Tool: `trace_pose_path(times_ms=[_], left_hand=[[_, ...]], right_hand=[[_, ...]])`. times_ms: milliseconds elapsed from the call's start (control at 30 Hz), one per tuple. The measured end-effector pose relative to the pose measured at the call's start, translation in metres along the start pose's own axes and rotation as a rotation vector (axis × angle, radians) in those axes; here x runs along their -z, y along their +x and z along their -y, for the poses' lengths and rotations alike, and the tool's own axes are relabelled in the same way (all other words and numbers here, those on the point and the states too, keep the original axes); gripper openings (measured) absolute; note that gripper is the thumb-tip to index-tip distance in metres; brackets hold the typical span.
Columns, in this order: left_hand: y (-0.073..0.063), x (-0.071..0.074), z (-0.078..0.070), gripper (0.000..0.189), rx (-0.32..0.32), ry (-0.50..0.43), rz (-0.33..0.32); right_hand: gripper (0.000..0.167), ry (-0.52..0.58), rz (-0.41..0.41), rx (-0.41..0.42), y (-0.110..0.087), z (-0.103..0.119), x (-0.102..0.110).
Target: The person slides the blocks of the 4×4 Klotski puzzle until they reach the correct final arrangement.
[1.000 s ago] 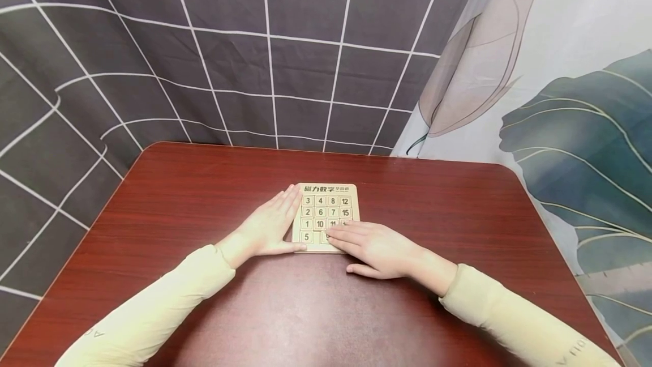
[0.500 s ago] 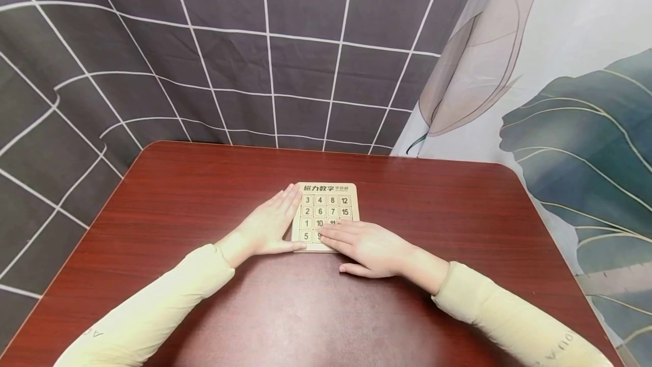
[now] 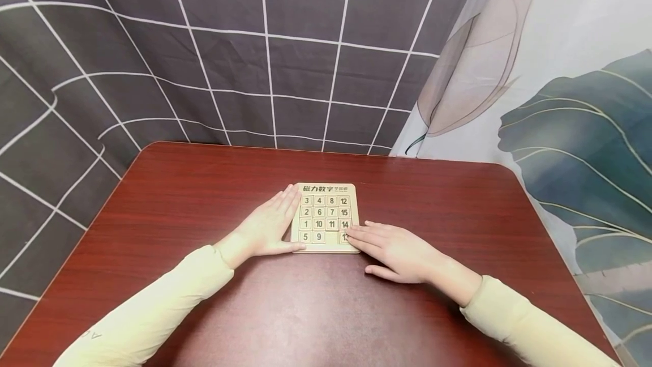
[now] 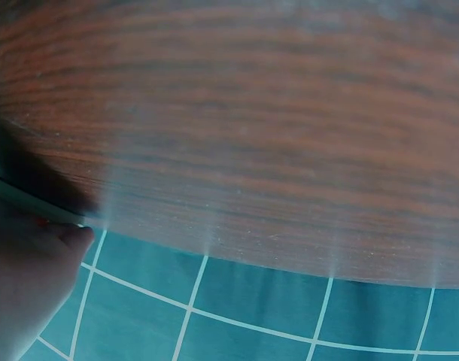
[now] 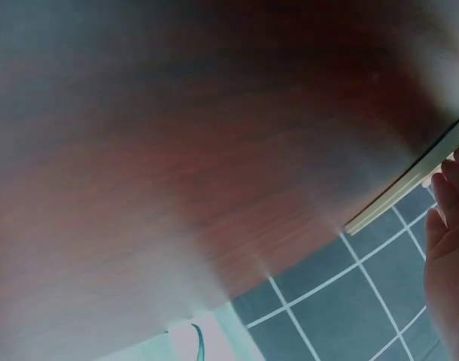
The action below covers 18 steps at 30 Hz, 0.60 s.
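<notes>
A wooden number slide puzzle (image 3: 326, 247) lies flat on the table, its printed heading at the far side. In its bottom row are the 5 tile (image 3: 305, 237), the 9 tile (image 3: 318, 237), a bare slot and the partly covered 13 tile (image 3: 344, 237). My left hand (image 3: 270, 224) rests along the puzzle's left edge, fingers straight, thumb at the near-left corner. With straight fingers, my right hand (image 3: 399, 251) touches the 13 tile at the lower right. In the right wrist view, the puzzle's edge (image 5: 410, 180) shows beside the right hand's fingers.
The dark red wooden table (image 3: 204, 186) carries the puzzle. Behind it hangs a grey gridded curtain (image 3: 300, 67), and a white curtain with leaf prints (image 3: 560, 129) hangs at the right.
The 9 tile has slid left to sit beside the 5 tile. My right hand then moved right, from the 9 tile to the 13 tile. The left hand stays put.
</notes>
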<state>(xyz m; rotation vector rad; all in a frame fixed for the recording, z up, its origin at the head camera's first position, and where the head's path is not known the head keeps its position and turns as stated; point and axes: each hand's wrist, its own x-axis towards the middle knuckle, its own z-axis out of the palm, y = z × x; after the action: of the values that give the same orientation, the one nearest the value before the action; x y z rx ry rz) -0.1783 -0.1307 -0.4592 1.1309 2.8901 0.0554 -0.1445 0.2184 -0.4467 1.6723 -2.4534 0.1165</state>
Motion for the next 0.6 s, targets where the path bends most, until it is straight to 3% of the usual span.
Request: trace_pose_path(times_ms=[233, 600], left_hand=[[-0.002, 0.003, -0.001, 0.113, 0.0, -0.011, -0.004], [-0.002, 0.001, -0.003, 0.112, 0.005, -0.013, -0.021]], right_hand=[[0.064, -0.004, -0.024, 0.017, 0.004, 0.001, -0.005], [0.065, -0.009, 0.017, 0.032, 0.021, 0.006, -0.005]])
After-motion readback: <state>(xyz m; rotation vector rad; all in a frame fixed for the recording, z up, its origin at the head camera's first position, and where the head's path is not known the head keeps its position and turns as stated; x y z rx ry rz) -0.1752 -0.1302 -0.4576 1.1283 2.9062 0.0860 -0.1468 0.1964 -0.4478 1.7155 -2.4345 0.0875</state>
